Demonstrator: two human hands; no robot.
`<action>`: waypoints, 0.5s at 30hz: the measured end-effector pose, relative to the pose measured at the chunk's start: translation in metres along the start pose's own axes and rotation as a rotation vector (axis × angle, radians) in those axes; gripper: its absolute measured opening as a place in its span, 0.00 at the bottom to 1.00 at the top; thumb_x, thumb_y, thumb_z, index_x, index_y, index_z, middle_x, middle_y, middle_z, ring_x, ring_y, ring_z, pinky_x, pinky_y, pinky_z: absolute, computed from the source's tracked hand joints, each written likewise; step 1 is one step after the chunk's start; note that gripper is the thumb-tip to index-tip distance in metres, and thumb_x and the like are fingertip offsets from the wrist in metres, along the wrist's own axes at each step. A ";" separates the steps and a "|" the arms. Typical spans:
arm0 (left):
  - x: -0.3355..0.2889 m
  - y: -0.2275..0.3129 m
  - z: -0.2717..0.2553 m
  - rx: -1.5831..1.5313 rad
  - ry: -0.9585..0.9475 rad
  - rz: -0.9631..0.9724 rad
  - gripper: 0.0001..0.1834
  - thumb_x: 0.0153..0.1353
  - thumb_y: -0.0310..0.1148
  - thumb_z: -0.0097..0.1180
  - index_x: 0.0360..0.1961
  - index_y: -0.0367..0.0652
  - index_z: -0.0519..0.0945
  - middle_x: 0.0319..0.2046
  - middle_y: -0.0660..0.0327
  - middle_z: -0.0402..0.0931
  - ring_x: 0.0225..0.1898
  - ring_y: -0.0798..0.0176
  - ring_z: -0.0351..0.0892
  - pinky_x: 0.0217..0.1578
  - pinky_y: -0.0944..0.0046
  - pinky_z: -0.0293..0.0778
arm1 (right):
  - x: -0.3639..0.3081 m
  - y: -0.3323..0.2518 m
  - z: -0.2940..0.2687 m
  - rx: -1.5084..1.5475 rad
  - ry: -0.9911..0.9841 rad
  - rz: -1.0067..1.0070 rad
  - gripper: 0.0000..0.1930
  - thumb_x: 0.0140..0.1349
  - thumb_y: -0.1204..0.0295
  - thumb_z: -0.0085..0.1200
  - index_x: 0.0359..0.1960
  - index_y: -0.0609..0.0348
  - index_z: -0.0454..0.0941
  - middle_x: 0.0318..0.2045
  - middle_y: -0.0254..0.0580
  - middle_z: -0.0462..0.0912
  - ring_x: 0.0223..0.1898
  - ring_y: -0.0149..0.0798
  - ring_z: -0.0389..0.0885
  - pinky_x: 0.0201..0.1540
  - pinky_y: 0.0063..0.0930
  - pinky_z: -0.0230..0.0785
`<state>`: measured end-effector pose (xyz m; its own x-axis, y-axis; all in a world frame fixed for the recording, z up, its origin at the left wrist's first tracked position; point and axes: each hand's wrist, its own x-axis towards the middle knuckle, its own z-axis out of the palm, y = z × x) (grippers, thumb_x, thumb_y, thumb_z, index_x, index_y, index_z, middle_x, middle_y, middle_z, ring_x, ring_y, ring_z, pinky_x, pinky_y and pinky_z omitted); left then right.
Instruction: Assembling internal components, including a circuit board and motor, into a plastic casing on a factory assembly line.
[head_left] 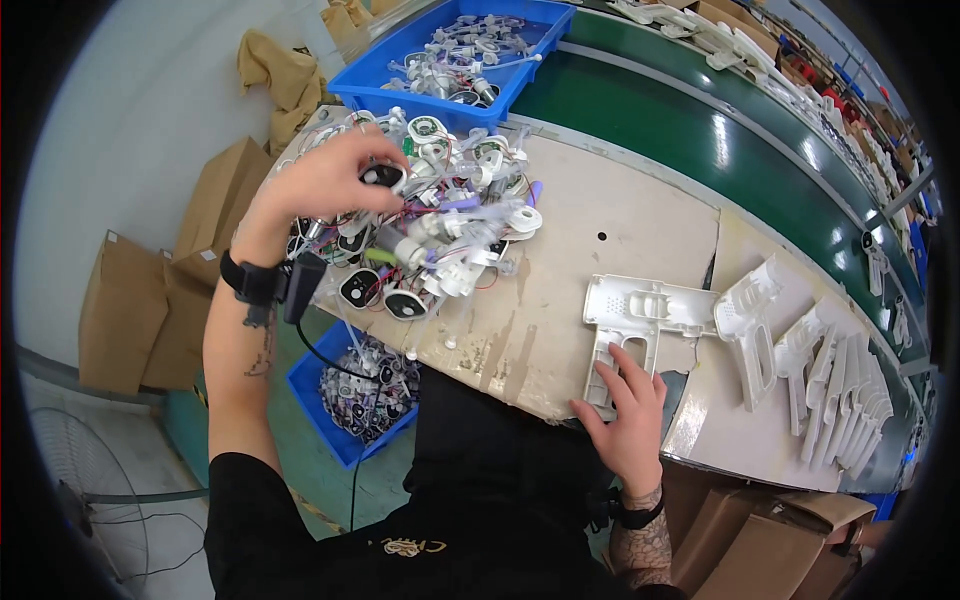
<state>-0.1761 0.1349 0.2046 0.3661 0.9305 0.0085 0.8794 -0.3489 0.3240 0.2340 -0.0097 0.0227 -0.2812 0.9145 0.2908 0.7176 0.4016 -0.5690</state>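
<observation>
My left hand [340, 178] is over a heap of small assemblies [440, 235] with white plastic parts, clear tubes and thin red wires. Its thumb and fingers close around a rounded black-and-white part [383, 176], at the upper part of the heap. My right hand [628, 415] is on a white gun-shaped plastic housing half [645, 300], which lies with its ribbed inside up. The thumb is at the left edge of its handle and the fingers lie spread over the handle. My palm hides the handle's lower end.
More white housing halves [835, 385] stand in a row at the right. A blue tray [350, 85] of assemblies sits at the back, beside a green conveyor [640, 110]. Another blue bin [305, 375] is below the table edge. Cardboard boxes [125, 310] stand left, a fan [75, 490] lower left.
</observation>
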 end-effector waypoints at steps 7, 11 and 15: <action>0.025 0.016 -0.073 -0.325 0.178 -0.102 0.19 0.57 0.41 0.73 0.44 0.43 0.83 0.32 0.71 0.77 0.33 0.76 0.70 0.35 0.71 0.68 | 0.003 -0.002 0.003 0.009 -0.014 0.003 0.27 0.55 0.61 0.72 0.56 0.56 0.81 0.66 0.43 0.76 0.60 0.49 0.77 0.68 0.66 0.57; 0.029 0.014 -0.114 -0.179 0.390 -0.195 0.16 0.65 0.46 0.64 0.45 0.47 0.83 0.30 0.74 0.74 0.29 0.79 0.65 0.29 0.72 0.60 | 0.004 -0.003 0.002 0.030 -0.014 -0.022 0.26 0.56 0.62 0.72 0.56 0.56 0.81 0.66 0.43 0.76 0.60 0.49 0.76 0.68 0.66 0.57; 0.044 0.024 -0.161 -0.135 0.591 -0.140 0.20 0.70 0.52 0.58 0.41 0.45 0.83 0.31 0.68 0.80 0.27 0.76 0.72 0.28 0.72 0.65 | 0.006 -0.004 0.003 0.021 -0.023 -0.026 0.26 0.56 0.63 0.72 0.56 0.56 0.81 0.66 0.43 0.76 0.60 0.49 0.76 0.68 0.66 0.57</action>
<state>-0.1877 0.1856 0.3650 -0.0142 0.8841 0.4671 0.8465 -0.2380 0.4762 0.2277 -0.0061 0.0244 -0.3145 0.9045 0.2881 0.6962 0.4261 -0.5777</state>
